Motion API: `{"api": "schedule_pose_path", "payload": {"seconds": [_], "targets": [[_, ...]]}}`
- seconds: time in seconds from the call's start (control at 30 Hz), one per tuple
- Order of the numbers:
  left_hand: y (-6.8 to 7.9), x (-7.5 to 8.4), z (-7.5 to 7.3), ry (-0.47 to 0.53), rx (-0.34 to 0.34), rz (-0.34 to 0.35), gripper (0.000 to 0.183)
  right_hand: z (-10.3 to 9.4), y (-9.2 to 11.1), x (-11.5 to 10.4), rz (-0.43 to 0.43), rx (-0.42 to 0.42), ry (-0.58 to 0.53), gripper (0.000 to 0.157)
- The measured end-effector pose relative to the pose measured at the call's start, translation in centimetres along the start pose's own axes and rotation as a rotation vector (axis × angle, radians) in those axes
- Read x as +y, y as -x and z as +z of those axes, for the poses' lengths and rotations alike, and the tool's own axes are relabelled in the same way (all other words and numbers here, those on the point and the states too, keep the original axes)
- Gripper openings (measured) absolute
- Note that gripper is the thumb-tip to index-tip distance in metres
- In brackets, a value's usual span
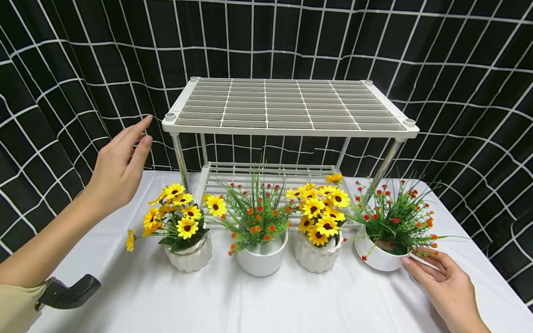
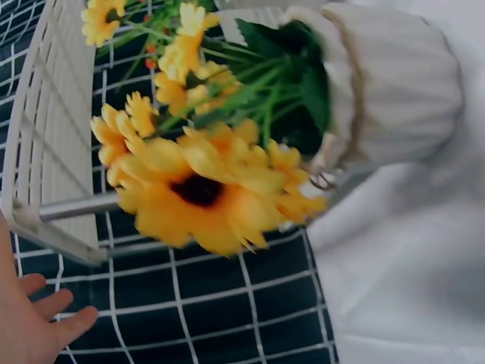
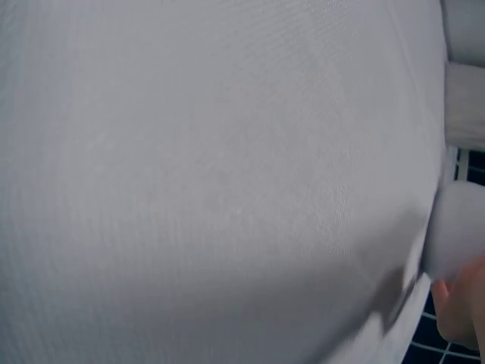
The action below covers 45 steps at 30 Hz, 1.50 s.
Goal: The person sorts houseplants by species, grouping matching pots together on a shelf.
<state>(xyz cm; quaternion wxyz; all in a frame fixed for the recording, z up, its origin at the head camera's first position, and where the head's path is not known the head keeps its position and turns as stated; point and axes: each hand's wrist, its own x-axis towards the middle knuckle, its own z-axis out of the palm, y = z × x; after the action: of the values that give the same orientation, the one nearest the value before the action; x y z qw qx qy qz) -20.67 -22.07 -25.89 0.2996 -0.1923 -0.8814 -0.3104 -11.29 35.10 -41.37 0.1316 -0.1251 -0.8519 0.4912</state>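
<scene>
While the left hand (image 1: 118,169) hovers, fingers extended, by the front-left corner of the wire rack (image 1: 291,131), the right hand (image 1: 447,284) pinches the rightmost flowerpot (image 1: 381,259) toward the surface's (image 1: 291,303) right edge.

White pot (image 1: 381,260), white-gridded black backdrop (image 1: 283,32)

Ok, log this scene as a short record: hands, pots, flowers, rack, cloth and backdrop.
left hand: raised at the left of the rack, holding nothing
right hand: holds the far-right pot at its edge
pots: four, white, in a row before the rack
flowers: yellow blooms first and third from left; red and orange blooms second and fourth
rack: white, two shelves
cloth: white, under pots
backdrop: black, white grid lines
</scene>
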Motion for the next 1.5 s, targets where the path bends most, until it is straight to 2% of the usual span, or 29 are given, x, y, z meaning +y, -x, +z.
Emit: {"api": "schedule_pose_path", "payload": {"seconds": [0.2,0.37,0.5,0.67,0.9,1.13,1.23,1.33,1.5], "targets": [[-1.2,1.4,0.7,0.054,0.047,-0.001,0.044,0.6,0.3,0.1,0.019,0.057,-0.106,0.034],[-2.0,2.4,1.2,0.123,0.062,-0.014,0.040,1.2,0.4,-0.1,0.045,0.130,-0.108,0.038],[-2.5,3.0,1.5,0.152,0.076,-0.071,0.039,2.0,0.4,-0.6,0.120,0.166,-0.126,0.044],[-3.3,3.4,1.8,0.164,0.129,-0.125,0.036,3.3,0.3,-1.6,0.211,0.182,-0.184,0.052],[-4.0,3.9,2.2,0.150,0.195,-0.131,0.028,4.5,0.2,-2.4,0.228,0.188,-0.229,0.065],[-4.3,4.1,2.0,0.095,0.199,-0.141,0.030,5.6,-0.1,-2.5,0.229,0.152,-0.165,0.086],[-4.4,4.2,1.9,0.094,0.182,-0.160,0.031,6.1,-0.3,-2.4,0.236,0.145,-0.152,0.090],[-4.4,4.2,2.0,0.096,0.154,-0.178,0.033,6.3,-0.5,-2.2,0.245,0.161,-0.177,0.089],[-4.4,4.1,1.8,0.094,0.132,-0.158,0.033,6.3,-0.6,-2.0,0.252,0.165,-0.304,0.089]]}}
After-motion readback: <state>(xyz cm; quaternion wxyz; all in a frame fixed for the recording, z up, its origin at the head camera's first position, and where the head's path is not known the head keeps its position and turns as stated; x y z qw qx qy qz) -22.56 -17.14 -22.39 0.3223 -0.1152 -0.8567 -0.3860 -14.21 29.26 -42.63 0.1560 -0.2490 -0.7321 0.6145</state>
